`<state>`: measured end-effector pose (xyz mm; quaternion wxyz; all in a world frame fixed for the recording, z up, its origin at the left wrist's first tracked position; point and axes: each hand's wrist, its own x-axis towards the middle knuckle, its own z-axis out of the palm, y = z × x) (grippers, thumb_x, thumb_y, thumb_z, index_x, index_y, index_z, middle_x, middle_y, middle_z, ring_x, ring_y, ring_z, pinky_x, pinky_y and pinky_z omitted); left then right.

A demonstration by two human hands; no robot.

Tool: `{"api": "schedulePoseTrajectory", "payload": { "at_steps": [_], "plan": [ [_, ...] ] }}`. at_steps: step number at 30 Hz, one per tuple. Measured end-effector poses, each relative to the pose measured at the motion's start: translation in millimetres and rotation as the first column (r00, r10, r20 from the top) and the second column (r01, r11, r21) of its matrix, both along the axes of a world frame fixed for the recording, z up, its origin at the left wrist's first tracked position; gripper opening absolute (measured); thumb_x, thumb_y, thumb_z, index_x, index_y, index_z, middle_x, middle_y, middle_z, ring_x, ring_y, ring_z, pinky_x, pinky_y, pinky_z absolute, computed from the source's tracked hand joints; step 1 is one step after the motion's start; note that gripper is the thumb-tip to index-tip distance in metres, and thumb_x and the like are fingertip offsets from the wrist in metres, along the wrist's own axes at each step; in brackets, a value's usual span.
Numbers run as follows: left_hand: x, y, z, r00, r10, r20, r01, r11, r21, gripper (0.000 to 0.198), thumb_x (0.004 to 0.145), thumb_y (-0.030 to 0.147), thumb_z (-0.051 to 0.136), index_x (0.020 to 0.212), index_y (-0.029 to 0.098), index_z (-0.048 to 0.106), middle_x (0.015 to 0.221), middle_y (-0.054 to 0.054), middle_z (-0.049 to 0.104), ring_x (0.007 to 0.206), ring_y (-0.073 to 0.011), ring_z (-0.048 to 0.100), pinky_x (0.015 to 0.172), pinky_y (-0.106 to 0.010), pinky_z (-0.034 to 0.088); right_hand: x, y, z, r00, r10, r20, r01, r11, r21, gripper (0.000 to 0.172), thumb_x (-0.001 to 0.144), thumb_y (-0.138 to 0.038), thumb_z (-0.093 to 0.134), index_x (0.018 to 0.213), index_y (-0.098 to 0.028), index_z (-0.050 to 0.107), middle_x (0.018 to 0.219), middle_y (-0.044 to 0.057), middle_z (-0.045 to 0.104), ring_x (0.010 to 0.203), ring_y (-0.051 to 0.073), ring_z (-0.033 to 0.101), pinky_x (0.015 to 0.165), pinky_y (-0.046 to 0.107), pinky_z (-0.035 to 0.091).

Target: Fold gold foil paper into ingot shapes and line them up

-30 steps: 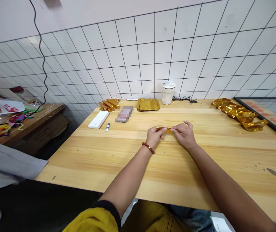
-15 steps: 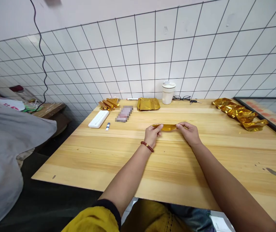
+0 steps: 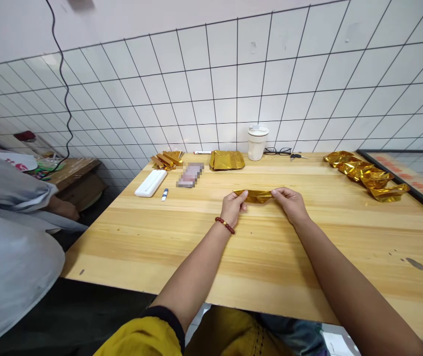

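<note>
A folded piece of gold foil paper [image 3: 258,196] is stretched between my two hands over the middle of the wooden table [image 3: 256,247]. My left hand [image 3: 233,206], with a red bead bracelet on its wrist, pinches the foil's left end. My right hand [image 3: 291,203] pinches the right end. Both hands are closed on the foil and sit just above the tabletop.
Folded gold pieces [image 3: 367,175] lie in a row at the right, a gold sheet stack [image 3: 227,160] and gold strips [image 3: 168,159] at the back. A white cup [image 3: 258,142], glasses [image 3: 280,151], a white case [image 3: 151,183] and a glue stick [image 3: 164,195] are nearby. A person in grey [image 3: 11,247] is at the left.
My hands moved apart and drew the gold foil out longer between them. The person in grey at the left leaned further into view.
</note>
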<state>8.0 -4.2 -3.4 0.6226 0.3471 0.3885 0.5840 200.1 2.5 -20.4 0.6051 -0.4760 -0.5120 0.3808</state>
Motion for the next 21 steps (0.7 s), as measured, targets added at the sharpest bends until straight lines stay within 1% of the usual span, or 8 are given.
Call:
{"api": "schedulePoseTrajectory", "payload": {
  "at_steps": [6, 10, 13, 18, 21],
  "plan": [
    [0.0, 0.7, -1.0, 1.000, 0.001, 0.019, -0.002, 0.999, 0.042, 0.046, 0.053, 0.046, 0.090, 0.065, 0.014, 0.059, 0.053, 0.005, 0.055, 0.038, -0.0027, 0.039, 0.041, -0.019, 0.025, 0.3, -0.8, 0.6, 0.999, 0.032, -0.031, -0.033, 0.999, -0.035, 0.040, 0.061, -0.060, 0.082, 0.066, -0.022, 0.071, 0.065, 0.000, 0.068, 0.062, 0.015, 0.058, 0.064, 0.030, 0.047],
    [0.1, 0.2, -0.1, 1.000, 0.000, 0.008, 0.000, 1.000, 0.003, 0.041, 0.060, 0.043, 0.088, 0.066, 0.015, 0.058, 0.050, 0.006, 0.052, 0.038, -0.0035, 0.040, 0.042, -0.019, 0.025, 0.7, -1.4, 1.2, 0.999, 0.032, -0.029, -0.033, 0.999, -0.041, 0.042, 0.060, -0.062, 0.082, 0.065, -0.022, 0.070, 0.064, 0.000, 0.067, 0.061, 0.015, 0.057, 0.063, 0.030, 0.047],
    [0.3, -0.6, 1.6, 1.000, 0.003, -0.003, -0.003, 1.000, -0.015, 0.039, 0.065, 0.042, 0.086, 0.065, 0.016, 0.056, 0.049, 0.007, 0.050, 0.039, -0.0044, 0.043, 0.042, -0.019, 0.025, 0.9, -2.0, 2.3, 0.999, 0.031, -0.029, -0.032, 0.999, -0.039, 0.043, 0.059, -0.063, 0.082, 0.065, -0.022, 0.070, 0.065, 0.000, 0.068, 0.062, 0.015, 0.058, 0.065, 0.031, 0.048],
    [0.4, -0.7, 2.4, 1.000, 0.019, 0.019, -0.018, 0.999, -0.026, 0.043, 0.069, 0.044, 0.083, 0.064, 0.018, 0.049, 0.046, 0.009, 0.043, 0.039, -0.0057, 0.045, 0.042, -0.019, 0.024, 0.9, -2.5, 3.5, 0.999, 0.030, -0.037, -0.033, 0.997, -0.063, 0.042, 0.059, -0.062, 0.082, 0.065, -0.022, 0.070, 0.066, 0.000, 0.068, 0.062, 0.015, 0.058, 0.067, 0.031, 0.047],
    [0.2, 0.1, 1.2, 0.999, 0.017, 0.044, -0.016, 1.000, -0.026, 0.044, 0.071, 0.046, 0.082, 0.066, 0.019, 0.046, 0.046, 0.009, 0.043, 0.039, -0.0062, 0.047, 0.042, -0.019, 0.025, 0.8, -1.8, 3.1, 0.999, 0.033, -0.025, -0.034, 0.997, -0.066, 0.042, 0.059, -0.063, 0.082, 0.065, -0.023, 0.069, 0.066, 0.000, 0.067, 0.063, 0.016, 0.058, 0.066, 0.032, 0.047]
  ]
}}
